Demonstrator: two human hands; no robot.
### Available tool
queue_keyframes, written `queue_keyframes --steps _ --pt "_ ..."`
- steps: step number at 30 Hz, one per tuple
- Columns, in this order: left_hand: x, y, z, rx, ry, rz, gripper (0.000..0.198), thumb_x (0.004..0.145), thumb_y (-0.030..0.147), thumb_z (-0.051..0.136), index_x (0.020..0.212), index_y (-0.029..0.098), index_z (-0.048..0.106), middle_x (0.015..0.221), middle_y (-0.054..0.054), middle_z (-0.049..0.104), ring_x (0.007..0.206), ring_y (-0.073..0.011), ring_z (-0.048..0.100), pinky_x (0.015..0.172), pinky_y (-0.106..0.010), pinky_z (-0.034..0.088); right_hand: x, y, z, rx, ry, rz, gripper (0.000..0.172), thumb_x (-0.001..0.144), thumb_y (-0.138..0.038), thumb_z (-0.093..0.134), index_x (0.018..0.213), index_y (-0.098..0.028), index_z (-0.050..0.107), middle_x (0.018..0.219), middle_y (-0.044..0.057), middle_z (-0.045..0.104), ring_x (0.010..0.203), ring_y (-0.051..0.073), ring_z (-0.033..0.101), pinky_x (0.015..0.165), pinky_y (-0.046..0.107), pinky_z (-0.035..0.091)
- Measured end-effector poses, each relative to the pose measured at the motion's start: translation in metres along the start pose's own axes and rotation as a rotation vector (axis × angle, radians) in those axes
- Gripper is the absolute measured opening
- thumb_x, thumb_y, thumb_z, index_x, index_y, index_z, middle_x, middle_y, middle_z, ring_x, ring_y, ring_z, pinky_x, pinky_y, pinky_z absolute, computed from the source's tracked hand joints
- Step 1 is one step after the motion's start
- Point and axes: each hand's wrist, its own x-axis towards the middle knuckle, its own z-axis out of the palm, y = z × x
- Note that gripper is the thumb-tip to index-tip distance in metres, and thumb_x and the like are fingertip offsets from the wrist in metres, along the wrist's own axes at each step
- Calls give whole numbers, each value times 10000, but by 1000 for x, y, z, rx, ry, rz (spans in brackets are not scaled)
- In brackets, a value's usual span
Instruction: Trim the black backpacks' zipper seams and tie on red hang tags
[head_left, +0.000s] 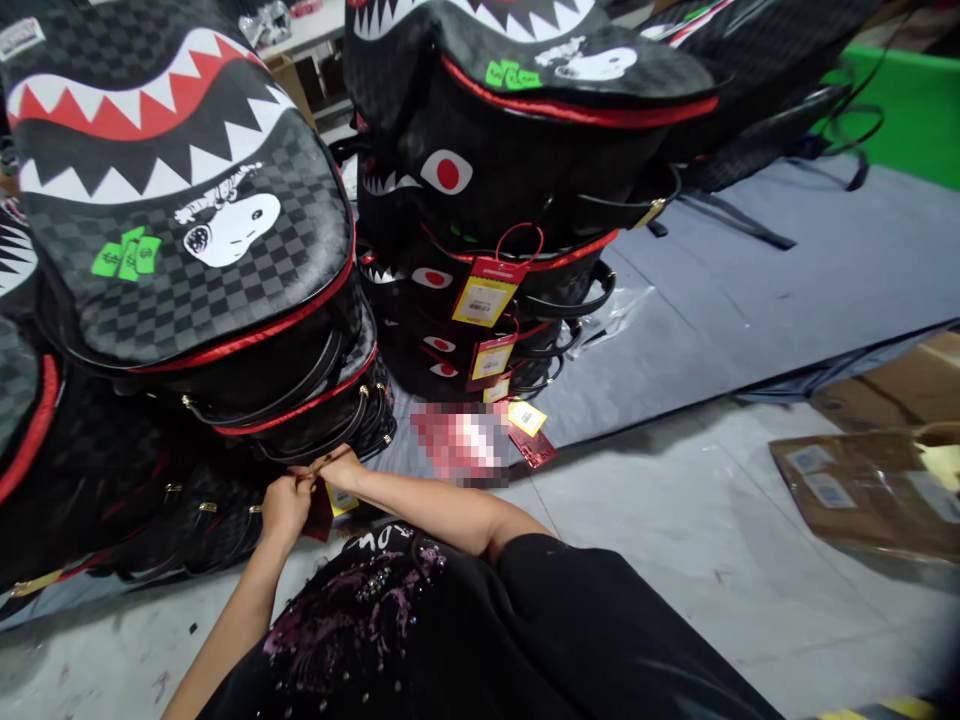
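Close together, the left hand and the right hand meet at the fingertips, at the front foot of the left-hand stack of backpacks. Their fingers are bent inward; whether they pinch a cord or part of a bag is too small to tell. Just below them hangs a tag, its yellow part bright beside a dark red piece, partly covered by the right wrist.

The backpacks in that stack are black, edged with red piping, with dark carry handles and small gold-coloured fittings on the near side. On the uppermost one, a grey-and-black checkered face bears a jagged white-toothed mouth with a red band, green banknotes and a white cartoon dog's head.

Beside it stands a second stack, similarly black and red, showing white eyes with red centres. Red-and-yellow tags with barcodes hang down its near side. Both stacks rest on a grey-blue covered table.
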Motion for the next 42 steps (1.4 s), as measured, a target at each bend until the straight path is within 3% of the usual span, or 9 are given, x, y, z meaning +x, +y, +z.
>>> queue_keyframes --steps 6,11,16,20,25,29,33,38,42 --pt "-4 5 5 -74 30 -1 202 752 366 550 758 209 678 741 -104 750 778 -281 727 701 -321 521 -4 -3 -10 -39 17 -69 231 883 -315 672 745 -133 638 678 -36 647 576 85 588 589 225 491" --pt "-7 -4 1 -190 57 -20 334 777 489 521 862 190 642 795 -98 754 794 -267 736 696 -318 542 -28 28 -61 -153 63 -97 172 866 -277 640 757 -159 702 681 -22 693 595 90 610 620 194 446" --pt "-12 -13 4 -254 81 -43 319 775 477 522 893 195 615 834 -78 751 785 -236 743 671 -283 549 -43 72 -141 -408 397 -29 314 935 -192 441 1181 -158 634 1126 113 673 978 195 603 846 301 434" --pt "-14 -7 8 -233 78 -17 301 785 464 536 884 196 632 762 -61 733 764 -228 731 676 -285 546 -25 83 -172 -600 508 -48 464 890 -124 475 1348 -181 523 1386 160 521 1227 264 441 998 389 316" --pt "-14 -9 -1 -149 154 28 269 779 419 557 868 194 675 899 -86 702 868 -245 682 785 -350 542 -22 88 -152 -703 408 -150 295 865 -56 460 1007 -139 705 1056 165 693 1115 250 513 1030 414 254" --pt "-6 -19 -8 -114 197 88 188 748 368 606 793 206 689 1173 -127 614 1228 -312 518 1045 -451 420 -47 96 -124 -649 398 -296 298 912 -95 445 1049 -173 698 1149 117 693 1160 206 525 1077 361 242" --pt "10 -22 -3 -176 70 168 186 753 386 611 728 208 659 980 -91 687 1049 -267 625 997 -388 460 -66 100 -99 -515 406 -366 221 914 -171 517 1023 -209 705 1063 69 736 1043 168 623 956 278 400" --pt "27 -29 -3 -255 -16 202 217 786 382 571 821 195 674 900 -68 732 910 -216 679 871 -305 501 -75 101 -86 -244 607 -323 358 968 -351 372 1032 -153 664 872 72 750 812 166 688 773 266 500" --pt "38 -43 -12 -258 -49 189 204 780 373 584 766 187 666 818 -58 726 815 -203 675 761 -281 493 -87 97 -93 -97 865 -275 441 929 -450 362 1023 -120 639 792 80 724 770 191 664 765 310 498"
